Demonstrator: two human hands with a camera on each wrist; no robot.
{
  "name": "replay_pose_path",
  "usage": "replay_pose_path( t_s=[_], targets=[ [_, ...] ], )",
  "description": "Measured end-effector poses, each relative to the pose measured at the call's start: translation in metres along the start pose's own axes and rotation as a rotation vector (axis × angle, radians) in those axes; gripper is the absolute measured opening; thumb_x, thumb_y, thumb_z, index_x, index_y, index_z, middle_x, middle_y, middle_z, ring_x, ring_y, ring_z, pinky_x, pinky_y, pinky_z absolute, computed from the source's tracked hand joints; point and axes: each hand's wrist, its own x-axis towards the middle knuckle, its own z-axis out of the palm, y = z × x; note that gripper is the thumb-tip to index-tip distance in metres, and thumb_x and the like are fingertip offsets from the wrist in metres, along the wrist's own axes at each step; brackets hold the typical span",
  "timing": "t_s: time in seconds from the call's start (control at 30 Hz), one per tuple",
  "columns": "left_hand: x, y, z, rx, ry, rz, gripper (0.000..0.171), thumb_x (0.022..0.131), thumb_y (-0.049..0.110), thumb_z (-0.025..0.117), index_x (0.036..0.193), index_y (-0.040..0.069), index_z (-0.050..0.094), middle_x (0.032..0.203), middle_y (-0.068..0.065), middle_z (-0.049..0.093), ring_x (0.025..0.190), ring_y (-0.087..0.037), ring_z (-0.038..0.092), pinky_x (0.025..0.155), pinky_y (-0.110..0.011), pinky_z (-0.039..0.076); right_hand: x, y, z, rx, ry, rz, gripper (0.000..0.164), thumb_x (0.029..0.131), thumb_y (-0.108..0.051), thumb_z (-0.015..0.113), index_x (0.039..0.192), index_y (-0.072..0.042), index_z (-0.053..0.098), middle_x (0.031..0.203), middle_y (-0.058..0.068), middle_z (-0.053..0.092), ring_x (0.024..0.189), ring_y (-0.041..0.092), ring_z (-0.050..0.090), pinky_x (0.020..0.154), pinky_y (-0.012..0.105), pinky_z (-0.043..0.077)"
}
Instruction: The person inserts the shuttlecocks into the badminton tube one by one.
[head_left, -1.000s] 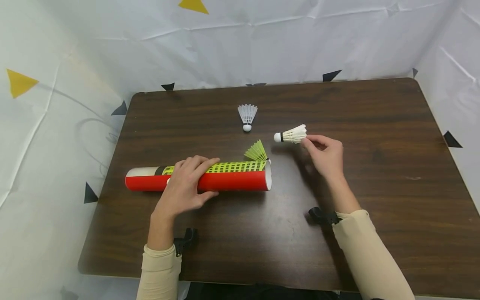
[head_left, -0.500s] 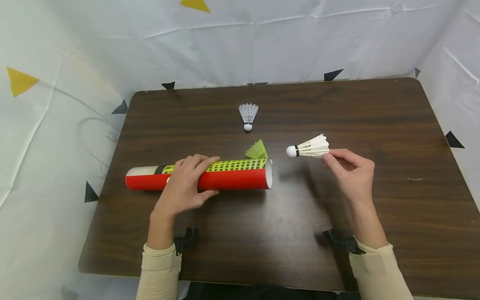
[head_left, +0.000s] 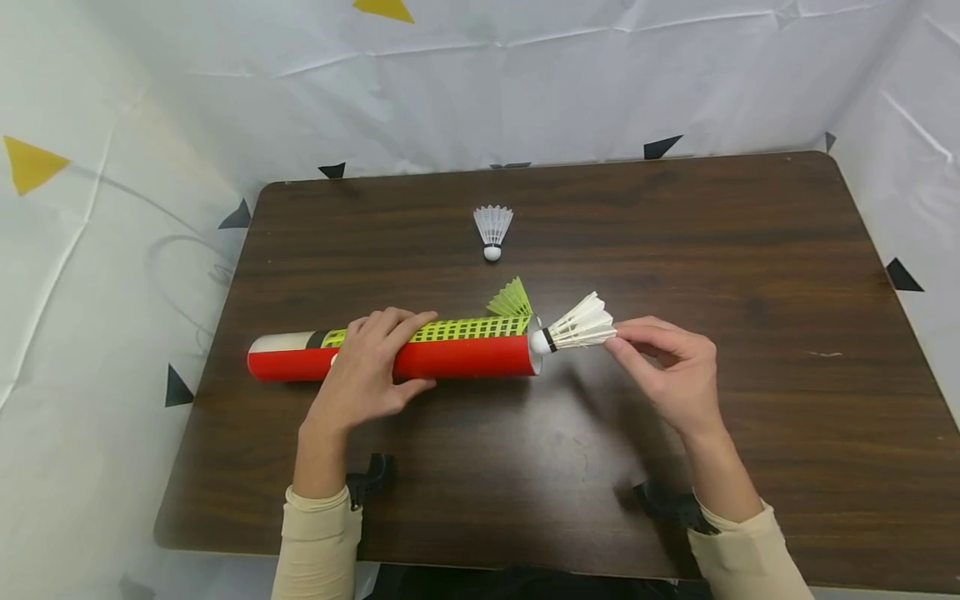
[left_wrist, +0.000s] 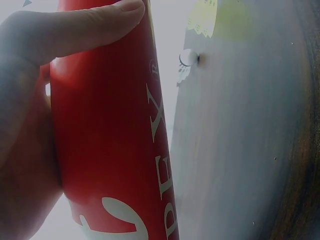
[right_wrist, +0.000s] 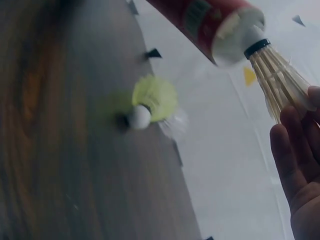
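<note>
My left hand grips a red and yellow-green shuttlecock tube around its middle, with the open end facing right. In the left wrist view the thumb lies across the red side of the tube. Between thumb and fingers, my right hand pinches the feather skirt of a cream-white shuttlecock. Its cork points left, right at the mouth of the tube. From the right wrist view, the cork of the shuttlecock overlaps the tube's opening.
A yellow shuttlecock lies just behind the tube's open end, partly hidden by it. Farther back on the brown table is a white shuttlecock. White sheeting surrounds the table's back and sides.
My right hand first drew the cream-white shuttlecock right and toward me, then brought it left so its cork meets the tube's mouth. The left hand and tube have stayed in place.
</note>
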Motion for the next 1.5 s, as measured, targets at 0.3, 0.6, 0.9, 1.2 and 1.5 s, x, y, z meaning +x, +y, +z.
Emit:
replay_pose_path(
  t_s=[0.3,0.6,0.9,1.2,1.5],
  targets=[
    [0.001,-0.001,0.000,-0.002,-0.002,0.002,0.090,0.062,0.033,0.092,0.140,0.021,0.050,0.123,-0.002,0.055,0.111,-0.022,0.050,0.095,-0.051,0.037,-0.007,0.001,0.021,-0.096,-0.054,0.025,0.018,0.071,0.026,0.069,0.085,0.016,0.070,0.083,0.026,0.067,0.077,0.012,0.065,0.070,0.020,0.054],
    [0.000,-0.001,0.001,-0.012,0.000,-0.002,0.088,0.063,0.033,0.091,0.140,0.020,0.051,0.123,-0.001,0.055,0.110,-0.022,0.050,0.095,-0.051,0.037,-0.006,-0.003,0.024,-0.133,-0.017,-0.014,0.017,0.071,0.026,0.070,0.084,0.015,0.071,0.083,0.026,0.067,0.077,0.012,0.066,0.071,0.019,0.054],
    [0.001,-0.001,0.001,-0.006,-0.001,0.000,0.088,0.064,0.034,0.091,0.140,0.020,0.050,0.123,-0.001,0.055,0.111,-0.022,0.049,0.096,-0.051,0.036,-0.009,0.003,0.026,-0.149,0.014,-0.044,0.016,0.071,0.025,0.070,0.082,0.015,0.071,0.081,0.026,0.068,0.076,0.013,0.066,0.073,0.020,0.054],
    [0.000,-0.001,0.002,-0.010,-0.004,-0.008,0.088,0.063,0.033,0.091,0.140,0.020,0.051,0.124,-0.001,0.055,0.111,-0.022,0.049,0.096,-0.052,0.036,-0.011,0.005,0.030,-0.154,0.006,-0.050,0.016,0.071,0.023,0.072,0.084,0.012,0.072,0.082,0.021,0.069,0.077,0.011,0.066,0.072,0.020,0.054],
    [-0.001,-0.003,0.001,-0.025,0.011,-0.002,0.087,0.064,0.033,0.091,0.141,0.021,0.050,0.124,-0.001,0.055,0.111,-0.022,0.050,0.096,-0.052,0.036,-0.011,0.010,0.028,-0.163,0.054,-0.066,0.013,0.072,0.021,0.072,0.082,0.012,0.072,0.080,0.023,0.069,0.076,0.012,0.066,0.071,0.019,0.053]
  ],
)
